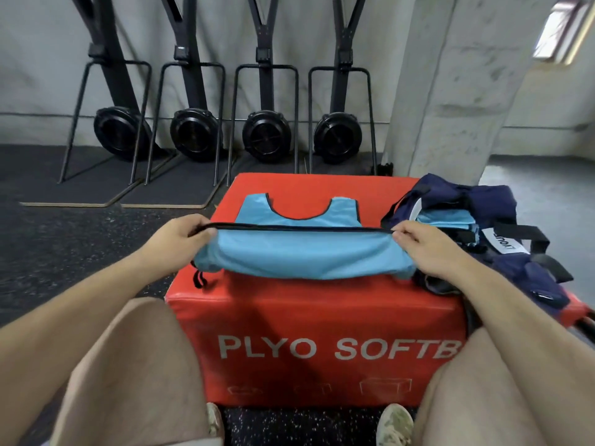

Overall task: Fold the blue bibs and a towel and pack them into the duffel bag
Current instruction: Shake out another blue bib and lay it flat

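A light blue bib [302, 252] with black trim lies on top of the red plyo box [315, 342], its neck end pointing away from me. My left hand [180, 239] pinches the bib's black hem at the left corner. My right hand [428, 249] pinches the same hem at the right corner. The hem is lifted and stretched taut between both hands above the rest of the bib. To the right sits the open navy duffel bag [476, 201], with folded blue bibs [444, 220] inside it. No towel is in view.
Several black exercise machines [267, 136] stand on mats along the back wall. A concrete pillar [457, 91] rises behind the bag. My knees flank the box, and dark speckled rubber floor [80, 239] spreads to the left.
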Motion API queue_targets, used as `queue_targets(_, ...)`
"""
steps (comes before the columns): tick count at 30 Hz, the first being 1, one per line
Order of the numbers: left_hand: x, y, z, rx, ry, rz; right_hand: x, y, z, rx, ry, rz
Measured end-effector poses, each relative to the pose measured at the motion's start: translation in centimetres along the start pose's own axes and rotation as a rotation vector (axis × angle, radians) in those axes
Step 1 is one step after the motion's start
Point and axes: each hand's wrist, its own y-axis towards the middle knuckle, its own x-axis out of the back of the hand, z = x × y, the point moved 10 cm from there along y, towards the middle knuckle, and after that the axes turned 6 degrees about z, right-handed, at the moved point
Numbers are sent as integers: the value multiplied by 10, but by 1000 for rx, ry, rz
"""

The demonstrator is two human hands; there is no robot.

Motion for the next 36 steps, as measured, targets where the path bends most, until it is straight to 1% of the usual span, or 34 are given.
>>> queue_targets(2, 8, 2, -7, 9, 8, -24, 5, 4, 3, -7, -4, 3)
queue_targets(5, 16, 15, -12, 42, 86, -75, 9, 21, 8, -22, 9, -19)
queue_targets(9, 2, 49, 8, 112, 125, -66, 3, 57, 3, -60, 7, -65)
queue_targets(16, -39, 141, 57, 184, 111, -50, -48, 146, -49, -172, -76, 20)
queue_targets(21, -57, 220, 85, 206, 120, -32, -63, 215, -67, -178, -82, -53)
queue_targets(24, -66, 258, 104, 217, 110, -51, -77, 250, -77, -179, -92, -51)
queue_targets(27, -88, 281, 130, 256, 136, -7, -100, 273, -98, -221, -136, -11)
queue_targets(30, -109, 290, 148, 288, 224, 61, -118, 279, -113, -242, -154, -32)
queue_targets(33, -115, 297, 151, 219, 286, 55, -126, 279, -116, -228, -158, -59)
queue_targets(36, -125, 304, 147, 120, 459, 95, -132, 283, -118, -193, -181, -47)
